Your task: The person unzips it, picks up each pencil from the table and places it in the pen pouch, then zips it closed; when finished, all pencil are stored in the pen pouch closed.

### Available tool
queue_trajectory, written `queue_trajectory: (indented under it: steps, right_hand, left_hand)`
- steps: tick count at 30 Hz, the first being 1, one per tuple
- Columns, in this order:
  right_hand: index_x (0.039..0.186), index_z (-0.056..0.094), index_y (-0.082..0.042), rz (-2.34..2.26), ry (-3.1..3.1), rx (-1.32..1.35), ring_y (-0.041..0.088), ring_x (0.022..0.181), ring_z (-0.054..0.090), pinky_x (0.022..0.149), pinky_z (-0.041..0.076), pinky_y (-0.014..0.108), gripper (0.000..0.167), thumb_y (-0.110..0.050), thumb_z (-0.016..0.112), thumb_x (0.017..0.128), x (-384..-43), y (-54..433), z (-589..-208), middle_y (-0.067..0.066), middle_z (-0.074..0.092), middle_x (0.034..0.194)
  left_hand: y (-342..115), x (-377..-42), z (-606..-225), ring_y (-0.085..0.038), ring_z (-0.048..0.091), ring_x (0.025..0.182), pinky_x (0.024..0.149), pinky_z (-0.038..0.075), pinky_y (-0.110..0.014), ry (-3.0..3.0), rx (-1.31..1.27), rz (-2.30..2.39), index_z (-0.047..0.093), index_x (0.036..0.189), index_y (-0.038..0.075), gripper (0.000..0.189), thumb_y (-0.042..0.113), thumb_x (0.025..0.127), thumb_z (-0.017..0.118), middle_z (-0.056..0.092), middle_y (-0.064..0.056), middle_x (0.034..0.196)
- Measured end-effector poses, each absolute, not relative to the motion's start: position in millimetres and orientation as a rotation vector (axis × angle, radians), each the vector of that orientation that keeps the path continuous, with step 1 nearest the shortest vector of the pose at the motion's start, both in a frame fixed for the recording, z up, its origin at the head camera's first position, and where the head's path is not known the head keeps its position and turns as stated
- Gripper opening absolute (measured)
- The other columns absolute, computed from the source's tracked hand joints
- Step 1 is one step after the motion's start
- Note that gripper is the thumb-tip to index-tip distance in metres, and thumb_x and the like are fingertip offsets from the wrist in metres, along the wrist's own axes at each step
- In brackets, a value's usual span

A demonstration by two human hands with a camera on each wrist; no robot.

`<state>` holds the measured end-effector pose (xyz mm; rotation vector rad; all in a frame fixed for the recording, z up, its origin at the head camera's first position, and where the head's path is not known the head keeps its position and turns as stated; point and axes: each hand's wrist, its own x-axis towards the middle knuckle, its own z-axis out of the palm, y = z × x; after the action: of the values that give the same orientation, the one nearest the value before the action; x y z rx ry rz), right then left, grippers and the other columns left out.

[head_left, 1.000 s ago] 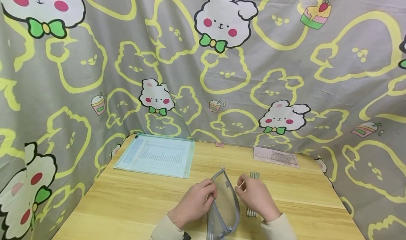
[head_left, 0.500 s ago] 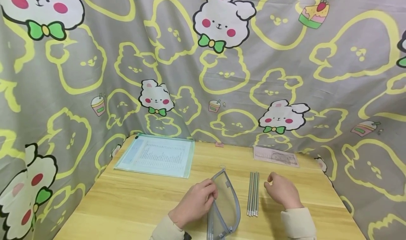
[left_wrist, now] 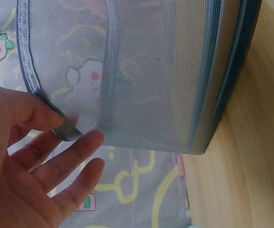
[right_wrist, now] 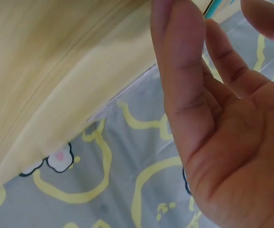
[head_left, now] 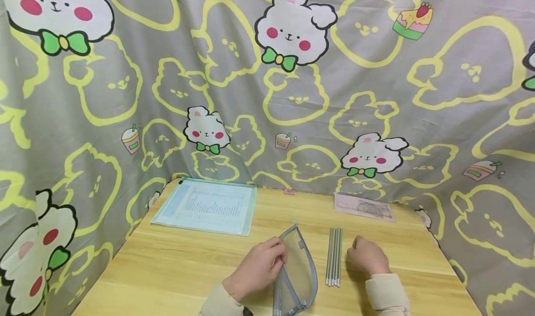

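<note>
My left hand [head_left: 259, 265] pinches the edge of a grey mesh zipper pouch [head_left: 303, 265] between thumb and fingers. The pouch stands with its mouth spread, and its mesh [left_wrist: 141, 71] is see-through in the left wrist view. Right of it, several striped pencils [head_left: 333, 255] lie side by side on the table, eraser ends toward me. Just beyond them is my right hand [head_left: 368, 255], low over the wood with loosely bent fingers. Nothing shows in that hand [right_wrist: 222, 128] in the right wrist view, and it appears apart from the pencils.
A light-blue zip folder [head_left: 209, 207] with a printed sheet lies at the back left of the wooden table [head_left: 167, 269]. At the back right is a pinkish printed slip [head_left: 363, 207]. A small pink piece [head_left: 289, 191] sits by the patterned curtain [head_left: 234, 51] enclosing the table.
My right hand has moved from between pouch and pencils over to the right of the pencils, then slightly lower, uncovering them. My left hand keeps its hold on the pouch.
</note>
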<state>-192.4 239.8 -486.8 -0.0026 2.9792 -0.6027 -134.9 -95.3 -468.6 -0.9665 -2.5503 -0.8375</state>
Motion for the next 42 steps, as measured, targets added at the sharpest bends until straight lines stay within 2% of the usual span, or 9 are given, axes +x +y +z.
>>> queue_trajectory:
  steps: [14, 18, 24, 29, 36, 42]
  right_hand:
    - [0.095, 0.059, -0.006, -0.607, 2.997, 0.009, 0.029, 0.073, 0.058, 0.058, 0.047, 0.043, 0.008, -0.012, 0.054, 0.092, -197.7, 215.2, -491.8, 0.011, 0.063, 0.083]
    - [0.090, 0.057, -0.009, -0.612, 3.026, -0.001, 0.028, 0.071, 0.056, 0.057, 0.045, 0.041, 0.002, -0.010, 0.056, 0.090, -196.8, 206.8, -492.9, 0.010, 0.061, 0.080]
    - [0.084, 0.053, -0.011, -0.614, 3.061, -0.053, 0.024, 0.065, 0.052, 0.053, 0.039, 0.036, 0.009, -0.009, 0.061, 0.089, -194.4, 196.4, -495.0, 0.006, 0.055, 0.072]
    - [0.085, 0.056, -0.009, -0.604, 3.079, -0.038, 0.025, 0.066, 0.054, 0.053, 0.041, 0.037, 0.005, -0.005, 0.059, 0.086, -194.9, 192.6, -497.8, 0.007, 0.058, 0.074]
    - [0.084, 0.058, -0.010, -0.592, 3.105, -0.027, 0.028, 0.067, 0.058, 0.054, 0.046, 0.042, 0.009, -0.003, 0.063, 0.080, -195.2, 191.5, -500.7, 0.008, 0.062, 0.075]
    - [0.080, 0.057, -0.009, -0.607, 3.093, 0.019, 0.027, 0.065, 0.056, 0.052, 0.044, 0.038, 0.012, -0.005, 0.068, 0.075, -195.7, 194.5, -505.0, 0.007, 0.060, 0.072]
  left_hand:
    - [-96.4, -134.4, -468.9, 0.003, 0.057, 0.083, 0.073, 0.052, -0.009, -2.543, -0.955, -0.844, 0.065, 0.085, 0.017, 0.022, -0.001, 0.098, 0.065, 0.063, 0.008, 0.095]
    - [-96.7, -134.2, -468.8, 0.003, 0.057, 0.082, 0.073, 0.052, -0.009, -2.542, -0.957, -0.842, 0.066, 0.085, 0.017, 0.022, -0.001, 0.098, 0.065, 0.063, 0.008, 0.094]
    - [-97.0, -134.5, -468.8, 0.003, 0.057, 0.082, 0.074, 0.052, -0.009, -2.540, -0.956, -0.846, 0.066, 0.085, 0.016, 0.022, -0.001, 0.098, 0.065, 0.063, 0.008, 0.094]
    - [-97.4, -134.8, -469.3, 0.002, 0.058, 0.083, 0.075, 0.053, -0.010, -2.539, -0.947, -0.853, 0.066, 0.085, 0.017, 0.022, -0.001, 0.098, 0.065, 0.064, 0.008, 0.094]
    - [-98.5, -135.4, -470.6, 0.002, 0.058, 0.083, 0.074, 0.053, -0.009, -2.530, -0.942, -0.853, 0.065, 0.084, 0.017, 0.023, -0.001, 0.098, 0.065, 0.064, 0.008, 0.094]
    - [-98.8, -135.4, -469.8, 0.002, 0.057, 0.082, 0.074, 0.052, -0.011, -2.524, -0.933, -0.843, 0.064, 0.083, 0.018, 0.024, -0.001, 0.097, 0.065, 0.063, 0.008, 0.093]
